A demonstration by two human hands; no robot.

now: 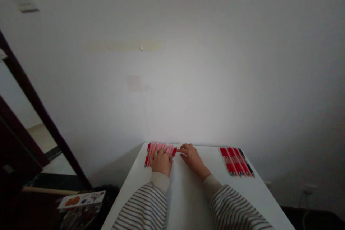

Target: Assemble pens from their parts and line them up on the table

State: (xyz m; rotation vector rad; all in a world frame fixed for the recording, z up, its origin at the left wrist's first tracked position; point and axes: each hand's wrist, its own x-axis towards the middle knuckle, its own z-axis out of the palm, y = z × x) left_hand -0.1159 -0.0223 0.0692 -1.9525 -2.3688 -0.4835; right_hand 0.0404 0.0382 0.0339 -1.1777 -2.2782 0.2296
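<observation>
Several pink pens (161,146): left hand (161,162) flat on top, right hand (192,159) open beside; light, rolly, probably best pinched mid-barrel

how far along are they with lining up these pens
Looks done: the red and black pens lie side by side in a neat row at the right of the table. In hand: the left hand rests on the pink-red pen row by the wall, and the right hand touches its right end. What is left cannot be told; no loose pens show.
</observation>
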